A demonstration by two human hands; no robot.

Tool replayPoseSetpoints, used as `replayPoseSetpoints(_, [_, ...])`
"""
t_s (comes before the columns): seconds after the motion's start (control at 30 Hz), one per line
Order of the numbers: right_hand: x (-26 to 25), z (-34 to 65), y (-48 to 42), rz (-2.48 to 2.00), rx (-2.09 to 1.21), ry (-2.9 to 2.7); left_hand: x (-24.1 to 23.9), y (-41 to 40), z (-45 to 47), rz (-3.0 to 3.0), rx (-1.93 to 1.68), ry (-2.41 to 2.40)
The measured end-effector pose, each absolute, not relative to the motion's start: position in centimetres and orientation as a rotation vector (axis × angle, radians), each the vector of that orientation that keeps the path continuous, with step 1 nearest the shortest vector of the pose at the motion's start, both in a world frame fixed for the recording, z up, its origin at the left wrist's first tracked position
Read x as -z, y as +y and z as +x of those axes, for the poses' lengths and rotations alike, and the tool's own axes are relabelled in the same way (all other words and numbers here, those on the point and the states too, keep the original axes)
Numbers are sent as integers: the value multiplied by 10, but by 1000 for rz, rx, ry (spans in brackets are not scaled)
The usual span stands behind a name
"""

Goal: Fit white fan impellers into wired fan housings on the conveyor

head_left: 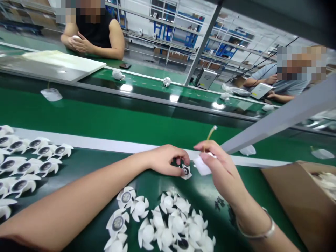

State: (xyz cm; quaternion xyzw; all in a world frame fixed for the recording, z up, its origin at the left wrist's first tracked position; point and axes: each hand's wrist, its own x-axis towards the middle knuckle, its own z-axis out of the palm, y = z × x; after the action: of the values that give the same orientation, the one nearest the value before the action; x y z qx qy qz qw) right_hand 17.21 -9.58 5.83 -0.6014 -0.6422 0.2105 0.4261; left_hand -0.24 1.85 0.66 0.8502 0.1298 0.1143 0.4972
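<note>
My left hand (168,160) rests on the green bench with its fingers curled round a small white fan impeller (186,171). Beside it my right hand (219,164) pinches a small white part (202,166) that has a thin yellow wire (210,133) sticking up from it. The two hands are almost touching. A loose heap of white fan impellers (168,220) lies just in front of my hands, some face up and some face down.
Rows of impellers (28,161) are laid out at the left. An open cardboard box (301,199) stands at the right. A grey metal bar (278,117) slants overhead. Beyond the green conveyor belt (105,119) sit two other people (94,35), with white parts near them.
</note>
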Motion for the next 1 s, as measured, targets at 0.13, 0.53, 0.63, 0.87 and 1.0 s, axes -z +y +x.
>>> replayPoseSetpoints(0.13, [-22,201,-130,-1448,-535,-1369,-7,21,0,1853,-308,377])
replayPoseSetpoints(0.53, [-4,179,-134,-1397,-314,-1914,-6,22,7,1892,-371,465])
replayPoseSetpoints(0.63, [-2,179,-132,-1460,-296,-1899,-10,24,10,1915,-249,542])
replayPoseSetpoints(0.87, [-8,196,-128,-1339,-348,-2054,-21,23,3,2085,-173,467])
replayPoseSetpoints(1.0, [-6,206,-126,-1554,19,-2035,-41,16,-7,2142,190,293])
